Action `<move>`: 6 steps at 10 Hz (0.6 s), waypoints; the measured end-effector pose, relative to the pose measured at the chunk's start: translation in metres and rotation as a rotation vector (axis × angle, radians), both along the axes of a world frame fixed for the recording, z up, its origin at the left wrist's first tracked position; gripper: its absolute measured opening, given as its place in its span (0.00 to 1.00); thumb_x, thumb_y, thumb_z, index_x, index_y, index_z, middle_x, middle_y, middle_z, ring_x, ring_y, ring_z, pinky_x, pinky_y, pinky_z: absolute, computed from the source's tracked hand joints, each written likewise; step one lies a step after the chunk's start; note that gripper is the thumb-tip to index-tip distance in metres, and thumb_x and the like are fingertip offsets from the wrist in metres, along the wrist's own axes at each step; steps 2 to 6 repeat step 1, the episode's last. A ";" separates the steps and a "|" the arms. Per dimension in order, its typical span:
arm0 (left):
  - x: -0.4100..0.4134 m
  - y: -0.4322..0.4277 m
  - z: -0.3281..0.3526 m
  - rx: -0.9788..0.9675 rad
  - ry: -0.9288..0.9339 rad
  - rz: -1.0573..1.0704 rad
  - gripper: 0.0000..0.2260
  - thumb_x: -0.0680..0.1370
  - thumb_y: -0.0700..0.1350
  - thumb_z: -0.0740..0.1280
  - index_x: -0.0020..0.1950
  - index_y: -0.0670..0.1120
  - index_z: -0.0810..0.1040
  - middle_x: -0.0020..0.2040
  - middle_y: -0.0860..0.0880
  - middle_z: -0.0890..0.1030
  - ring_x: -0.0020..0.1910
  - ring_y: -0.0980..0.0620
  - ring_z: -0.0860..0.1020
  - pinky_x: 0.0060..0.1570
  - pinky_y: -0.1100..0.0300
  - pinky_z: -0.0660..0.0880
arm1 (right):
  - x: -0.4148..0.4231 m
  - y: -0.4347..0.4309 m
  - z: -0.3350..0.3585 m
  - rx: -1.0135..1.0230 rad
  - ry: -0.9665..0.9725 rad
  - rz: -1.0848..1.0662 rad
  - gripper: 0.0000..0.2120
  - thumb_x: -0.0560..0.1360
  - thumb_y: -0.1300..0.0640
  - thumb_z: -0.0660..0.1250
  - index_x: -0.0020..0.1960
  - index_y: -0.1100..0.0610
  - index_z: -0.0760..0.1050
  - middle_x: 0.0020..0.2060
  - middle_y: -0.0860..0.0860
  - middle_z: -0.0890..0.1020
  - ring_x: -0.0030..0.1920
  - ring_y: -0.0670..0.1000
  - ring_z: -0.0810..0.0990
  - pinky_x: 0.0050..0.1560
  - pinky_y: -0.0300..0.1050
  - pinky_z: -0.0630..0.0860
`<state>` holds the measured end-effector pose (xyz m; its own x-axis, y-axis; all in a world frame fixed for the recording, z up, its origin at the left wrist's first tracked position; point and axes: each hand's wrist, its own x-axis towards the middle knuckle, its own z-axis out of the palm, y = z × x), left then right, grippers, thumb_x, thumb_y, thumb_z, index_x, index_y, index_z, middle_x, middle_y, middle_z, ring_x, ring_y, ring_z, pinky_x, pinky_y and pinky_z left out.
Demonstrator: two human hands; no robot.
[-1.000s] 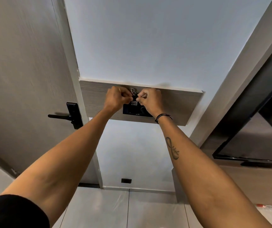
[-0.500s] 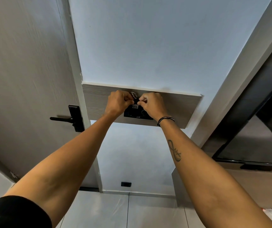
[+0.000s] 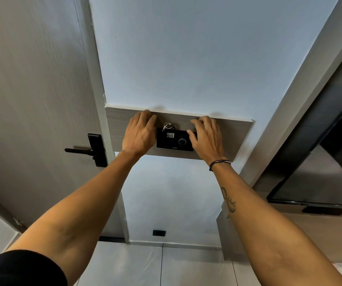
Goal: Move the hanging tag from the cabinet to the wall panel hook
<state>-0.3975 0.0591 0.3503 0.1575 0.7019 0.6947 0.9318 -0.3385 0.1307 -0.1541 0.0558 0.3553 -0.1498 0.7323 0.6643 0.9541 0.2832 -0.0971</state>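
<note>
Both hands have opened and parted since the earlier frames, where their fingertips were pinched together at the top of the black tag; the view has also dropped slightly, so the wood panel now sits lower in the picture.

Left hand (image 3: pixel 140 134): fingers spread and extended, resting against or just off the wall panel (image 3: pixel 234 139), just left of the hanging tag (image 3: pixel 175 140). Its grip is loose and holds nothing.

Right hand (image 3: pixel 207 137): fingers likewise spread. The thumb lies at the tag's right edge; contact there cannot be confirmed. Nothing is clasped.

Hanging tag: a black rectangular piece with a small white label and a round dial-like mark. It lies flat against the wood-grain wall panel, between the two hands. A metal ring (image 3: pixel 167 126) at its top left sits where a hook would be; the hook itself is hidden behind ring and tag.

Assessment: the tag appears to hang unaided from the panel, so the transfer is judged essentially complete. No cabinet hanging point is identifiable in this view. Remaining work, as far as can be judged: withdraw both hands and confirm the tag stays seated and level.

Other items noted: door with black handle (image 3: pixel 87 150) at left, not involved.
</note>
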 end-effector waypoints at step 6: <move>-0.001 -0.001 -0.002 -0.030 0.057 0.028 0.24 0.82 0.43 0.61 0.79 0.39 0.69 0.78 0.36 0.70 0.78 0.34 0.69 0.77 0.40 0.69 | 0.001 -0.001 -0.004 0.050 -0.014 -0.043 0.23 0.82 0.47 0.64 0.72 0.57 0.74 0.65 0.58 0.78 0.66 0.61 0.77 0.63 0.56 0.77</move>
